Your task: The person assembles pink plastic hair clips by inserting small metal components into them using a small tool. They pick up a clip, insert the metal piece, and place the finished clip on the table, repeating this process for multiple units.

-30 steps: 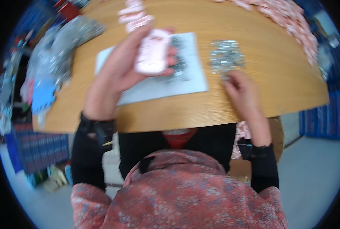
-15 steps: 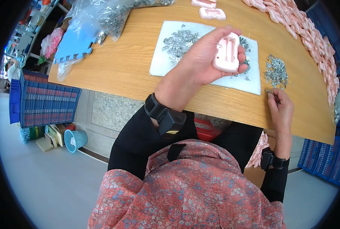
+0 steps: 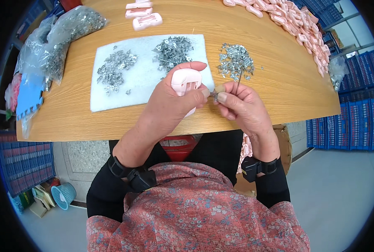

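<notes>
My left hand [image 3: 161, 107] is closed around a pale pink plastic casing [image 3: 186, 77] with an open compartment; the palm and thumb partly cover it. Just to its right, my right hand [image 3: 252, 110] pinches a small metal piece [image 3: 214, 96], seemingly coiled, between thumb and forefinger. A thin dark metal rod [image 3: 239, 81] sticks up from the same hand's fingers; its kind is unclear. Left fingertips and metal piece come close together, and I cannot tell whether they touch. Beneath the left hand lies a white foam mat [image 3: 147, 45] with a heap of small metal parts [image 3: 117, 67] and a darker heap [image 3: 172, 51].
Another metal-part heap [image 3: 236, 60] lies on the wooden table [image 3: 275, 90]. Pink casings [image 3: 147, 21] sit at the back, with a large pile [image 3: 294, 23] at right. Clear bags of metal parts [image 3: 65, 42] lie at left. Blue crates [image 3: 346, 124] stand beyond the right edge.
My right hand has come from beside the metal heap to the casing. The left hand has turned the casing and brought its thumb across. The whole view has shifted rightward.
</notes>
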### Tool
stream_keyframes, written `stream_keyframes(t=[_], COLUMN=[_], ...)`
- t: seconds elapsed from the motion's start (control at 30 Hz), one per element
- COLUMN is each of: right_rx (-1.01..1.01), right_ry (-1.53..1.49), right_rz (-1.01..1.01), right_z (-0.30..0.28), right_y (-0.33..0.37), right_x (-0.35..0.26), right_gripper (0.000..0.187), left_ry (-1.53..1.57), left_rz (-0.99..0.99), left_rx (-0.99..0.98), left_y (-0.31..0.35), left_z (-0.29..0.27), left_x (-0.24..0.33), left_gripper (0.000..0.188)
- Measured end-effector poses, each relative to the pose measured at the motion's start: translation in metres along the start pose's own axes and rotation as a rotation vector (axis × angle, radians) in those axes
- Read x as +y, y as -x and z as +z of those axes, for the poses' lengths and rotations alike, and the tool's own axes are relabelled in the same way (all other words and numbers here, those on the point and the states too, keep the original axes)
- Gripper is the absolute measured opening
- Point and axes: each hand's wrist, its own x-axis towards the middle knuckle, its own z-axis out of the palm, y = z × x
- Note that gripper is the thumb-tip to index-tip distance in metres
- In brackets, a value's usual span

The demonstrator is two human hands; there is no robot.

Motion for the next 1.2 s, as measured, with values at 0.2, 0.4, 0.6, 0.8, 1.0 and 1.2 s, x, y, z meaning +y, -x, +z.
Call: stream_keyframes(t=[0.2,0.4,0.6,0.8,1.0,1.2], right_rx=[-0.071,-0.01,0.075,0.064,0.046,0.081], right_ry=[-0.027,-0.078,-0.032,-0.044,-0.02,-0.021], right_rz=[0.042,-0.021,-0.099,-0.103,-0.18,-0.146], right_z=[-0.005,0.001,0.014,0.014,0.021,0.015], right_y=[-0.004,-0.008,-0.008,-0.009,-0.005,-0.004], right_x=[0.005,0.008,0.017,0.022,0.023,0.023], right_gripper=[0.013,0.014,0.014,0.013,0.012,0.013], left_ry=[-0.189,-0.008,0.139,0.118,0.133,0.102], left_rz=[0.058,0.012,-0.022,-0.061,-0.042,-0.081], left_rx=[0.019,0.049,0.055,0.043,0.099,0.062], left_y=[-0.005,-0.007,-0.006,-0.004,-0.005,-0.005], left_z=[0.005,-0.002,-0.006,-0.001,0.001,0.004], left_x=[-0.005,-0.01,-0.014,-0.017,-0.023,-0.024], left_gripper=[0.048,0.047,0.05,0.049,0.048,0.046])
